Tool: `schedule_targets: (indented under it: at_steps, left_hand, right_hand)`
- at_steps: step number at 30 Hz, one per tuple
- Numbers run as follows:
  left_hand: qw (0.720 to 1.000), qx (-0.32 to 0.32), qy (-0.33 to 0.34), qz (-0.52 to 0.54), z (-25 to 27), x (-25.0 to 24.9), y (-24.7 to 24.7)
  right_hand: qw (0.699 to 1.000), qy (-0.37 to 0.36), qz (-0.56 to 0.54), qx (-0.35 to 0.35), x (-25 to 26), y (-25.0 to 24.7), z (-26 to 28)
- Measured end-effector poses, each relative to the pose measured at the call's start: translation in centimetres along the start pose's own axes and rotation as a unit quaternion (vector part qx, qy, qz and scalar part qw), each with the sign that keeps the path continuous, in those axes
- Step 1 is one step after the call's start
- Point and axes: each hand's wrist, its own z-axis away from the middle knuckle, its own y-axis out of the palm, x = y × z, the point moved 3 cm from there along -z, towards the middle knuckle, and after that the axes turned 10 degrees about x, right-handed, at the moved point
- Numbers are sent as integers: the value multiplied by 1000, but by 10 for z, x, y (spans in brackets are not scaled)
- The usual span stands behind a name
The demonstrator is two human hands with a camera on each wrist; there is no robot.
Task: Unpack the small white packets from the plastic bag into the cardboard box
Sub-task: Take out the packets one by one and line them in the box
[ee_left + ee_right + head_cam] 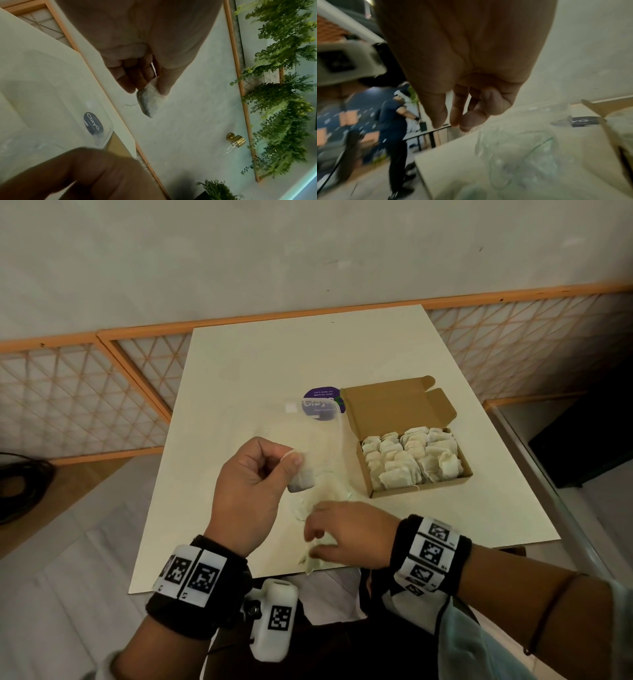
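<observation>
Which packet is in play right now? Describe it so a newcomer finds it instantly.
Start at the cream table and the open cardboard box full of packets on its right side. Left of the box, the raised left hand pinches one packet above the clear plastic bag. Unlike the boxed ones, it hangs alone in the air.

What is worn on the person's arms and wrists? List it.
Both the left hand and the right hand are bare. Each wrist has a black band carrying white tiles printed with black square codes. A white camera pod hangs under the left wrist. The right forearm shows a thin dark cord and a pale sleeve.
</observation>
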Motion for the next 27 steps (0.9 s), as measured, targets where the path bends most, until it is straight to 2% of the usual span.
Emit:
schedule_targets:
  at_steps: [6, 10, 14, 17, 19, 21, 24, 27]
  left_hand:
    - [1000, -1, -13, -14, 3, 8, -6]
    - [999, -1, -21, -27, 5, 15, -10]
    - [999, -2, -26, -35, 5, 18, -13]
    - [999, -7, -28, -38, 5, 18, -16]
    - [999, -10, -32, -40, 4, 19, -18]
    - [999, -9, -43, -27, 3, 22, -20]
    - [997, -1, -72, 5, 3, 26, -19]
    - [996, 27, -83, 5, 5, 25, -13]
  right_hand:
    - [982, -3, 151, 116, 3, 36, -20]
    - [971, 4, 202, 125, -4, 50, -30]
    - [976, 20, 192, 104, -11, 51, -37]
    - [993, 34, 87, 73, -14, 38, -34]
    - [999, 30, -30, 11, -14, 18, -24]
    - [988, 35, -134, -61, -17, -5, -13]
    - [948, 52, -277, -146, -22, -37, 4]
    - [882, 58, -428, -190, -25, -60, 17]
